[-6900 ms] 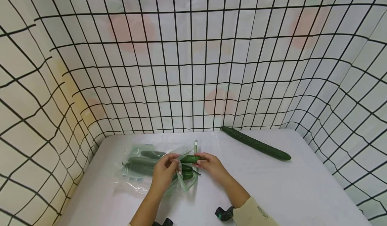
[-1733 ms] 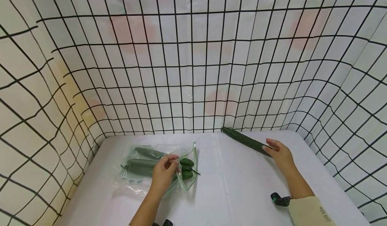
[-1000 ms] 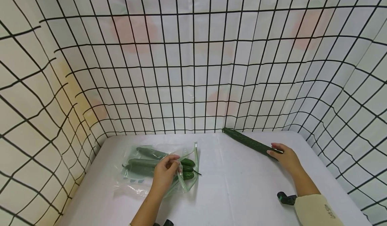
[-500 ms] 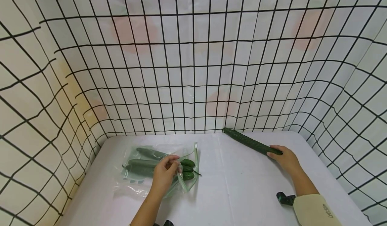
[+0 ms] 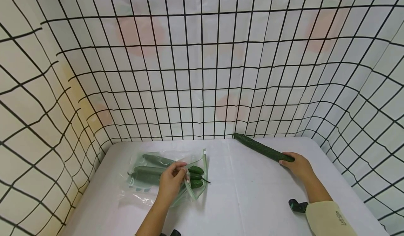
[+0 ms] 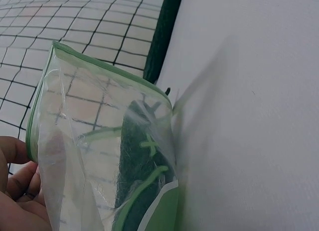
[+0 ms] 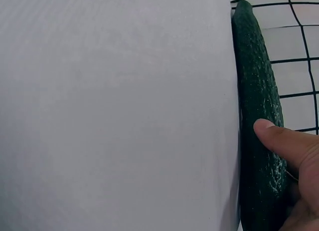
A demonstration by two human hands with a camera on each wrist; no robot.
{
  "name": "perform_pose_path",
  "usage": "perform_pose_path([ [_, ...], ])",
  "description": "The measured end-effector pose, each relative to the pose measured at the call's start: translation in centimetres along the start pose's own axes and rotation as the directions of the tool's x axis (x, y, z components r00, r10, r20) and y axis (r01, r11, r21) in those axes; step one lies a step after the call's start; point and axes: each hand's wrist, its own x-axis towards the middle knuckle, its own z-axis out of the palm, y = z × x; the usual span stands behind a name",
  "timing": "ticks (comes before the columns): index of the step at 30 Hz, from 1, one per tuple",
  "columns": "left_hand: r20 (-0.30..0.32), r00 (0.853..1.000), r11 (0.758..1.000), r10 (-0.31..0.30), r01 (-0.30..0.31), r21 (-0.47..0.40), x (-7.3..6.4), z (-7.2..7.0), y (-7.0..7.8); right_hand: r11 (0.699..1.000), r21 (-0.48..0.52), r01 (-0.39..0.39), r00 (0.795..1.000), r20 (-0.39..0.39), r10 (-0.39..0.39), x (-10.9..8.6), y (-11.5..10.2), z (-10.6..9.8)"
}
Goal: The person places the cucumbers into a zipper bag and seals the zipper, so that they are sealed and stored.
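A black grid (image 5: pixel 202 68) walls the table (image 5: pixel 268 194); the hands (image 5: pixel 170 180) (image 5: pixel 298 166) pinch a plastic bag (image 5: pixel 148 184) and cucumber (image 5: pixel 258 147).

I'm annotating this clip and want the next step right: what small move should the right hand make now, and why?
Probably lift the long dark-green cucumber slightly off the white table, because the right hand grips its near end while the left hand holds the clear, green-edged plastic bag at its mouth, with other elongated green vegetables inside.
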Motion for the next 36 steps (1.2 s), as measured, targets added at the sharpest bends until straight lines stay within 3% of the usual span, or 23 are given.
perform_pose_path([
  [15, -0.010, 1.000, 1.000, 0.008, -0.008, -0.013, 0.0, -0.1, 0.2, 0.997, -0.053, 0.057, 0.998, -0.027, -0.058, -0.3, 0.0, 0.2],
  [24, -0.017, 1.000, 1.000, 0.010, -0.010, -0.005, -0.2, -0.1, 0.6, 0.999, -0.022, 0.039, 0.999, 0.016, -0.039, -2.0, -0.3, 0.6],
  [36, -0.016, 1.000, 1.000, 0.013, -0.013, 0.003, 0.0, 0.0, 0.3, 0.995, 0.037, 0.089, 0.996, 0.022, -0.090, -4.7, -1.4, 0.9],
])
